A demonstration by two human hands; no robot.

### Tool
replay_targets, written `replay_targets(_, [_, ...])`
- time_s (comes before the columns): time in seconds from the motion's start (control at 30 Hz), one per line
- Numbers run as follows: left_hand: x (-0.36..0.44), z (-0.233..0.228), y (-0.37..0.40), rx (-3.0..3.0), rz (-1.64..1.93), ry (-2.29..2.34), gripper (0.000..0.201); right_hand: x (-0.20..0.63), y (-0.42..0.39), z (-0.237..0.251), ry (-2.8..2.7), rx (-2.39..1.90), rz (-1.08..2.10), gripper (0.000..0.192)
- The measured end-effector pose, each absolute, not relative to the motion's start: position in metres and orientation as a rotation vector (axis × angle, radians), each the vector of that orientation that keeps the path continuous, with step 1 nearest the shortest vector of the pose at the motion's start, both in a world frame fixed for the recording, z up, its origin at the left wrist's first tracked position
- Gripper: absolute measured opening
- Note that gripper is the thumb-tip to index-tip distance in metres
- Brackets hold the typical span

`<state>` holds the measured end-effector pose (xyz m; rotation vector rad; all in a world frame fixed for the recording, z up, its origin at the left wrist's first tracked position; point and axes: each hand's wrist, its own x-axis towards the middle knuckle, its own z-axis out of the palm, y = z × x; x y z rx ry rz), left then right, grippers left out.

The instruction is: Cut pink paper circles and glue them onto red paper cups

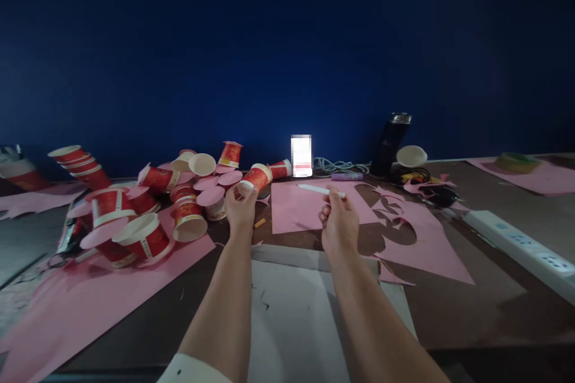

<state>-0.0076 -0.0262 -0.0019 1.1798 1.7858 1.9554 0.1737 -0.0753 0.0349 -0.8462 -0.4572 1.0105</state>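
Observation:
My left hand (241, 208) grips a red paper cup (255, 179), tilted on its side above the table. A white pen (320, 190) is pinched in my right hand (338, 222), its tip pointing left toward the cup. Under both hands lies a pink paper sheet (296, 209). Nearer to me is a white sheet (291, 317).
A heap of red paper cups (135, 215) and pink paper discs (211, 194) covers the left side on pink paper (90, 293). Cut pink scraps (417, 233), a purple marker (345, 176), a dark bottle (390, 143), a power strip (521, 245) and a tape roll (516, 161) lie right.

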Motion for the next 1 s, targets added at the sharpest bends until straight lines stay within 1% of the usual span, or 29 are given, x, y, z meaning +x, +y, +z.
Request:
replay_targets(0.07, [-0.006, 0.004, -0.03, 1.187, 1.936, 1.887, 0.054, 0.173, -0.076, 0.035, -0.458, -0.837, 1.009, 0.028])
replay_targets(0.23, [-0.003, 0.009, -0.035, 1.306, 1.915, 1.859, 0.054, 0.172, -0.076, 0.034, -0.461, -0.839, 1.033, 0.029])
replay_targets(0.4, [0.001, 0.008, -0.039, 1.437, 1.832, 2.062, 0.052, 0.171, -0.076, 0.035, -0.453, -0.833, 1.042, 0.032])
replay_targets(0.53, [0.005, 0.01, -0.042, 1.469, 1.641, 2.235, 0.051, 0.171, -0.077, 0.036, -0.445, -0.844, 1.056, 0.031])
replay_targets(0.7, [0.008, 0.012, -0.048, 1.453, 1.312, 2.456, 0.068, 0.171, -0.078, 0.036, -0.464, -0.859, 1.057, 0.028])
replay_targets(0.73, [0.008, 0.014, -0.05, 1.49, 1.242, 2.508, 0.065, 0.171, -0.078, 0.036, -0.462, -0.858, 1.057, 0.028])
replay_targets(0.77, [0.008, 0.017, -0.053, 1.545, 1.16, 2.555, 0.057, 0.172, -0.077, 0.036, -0.462, -0.855, 1.058, 0.028])
replay_targets(0.83, [0.007, 0.022, -0.06, 1.691, 0.91, 2.539, 0.034, 0.171, -0.077, 0.035, -0.464, -0.845, 1.059, 0.029])
replay_targets(0.87, [0.007, 0.025, -0.062, 1.743, 0.781, 2.498, 0.027, 0.171, -0.076, 0.035, -0.467, -0.841, 1.06, 0.03])
replay_targets(0.93, [0.006, 0.027, -0.065, 1.797, 0.549, 2.417, 0.02, 0.171, -0.076, 0.035, -0.478, -0.841, 1.064, 0.032])
replay_targets(1.0, [0.004, 0.024, -0.065, 1.832, 0.37, 2.37, 0.019, 0.17, -0.077, 0.036, -0.486, -0.848, 1.073, 0.033])
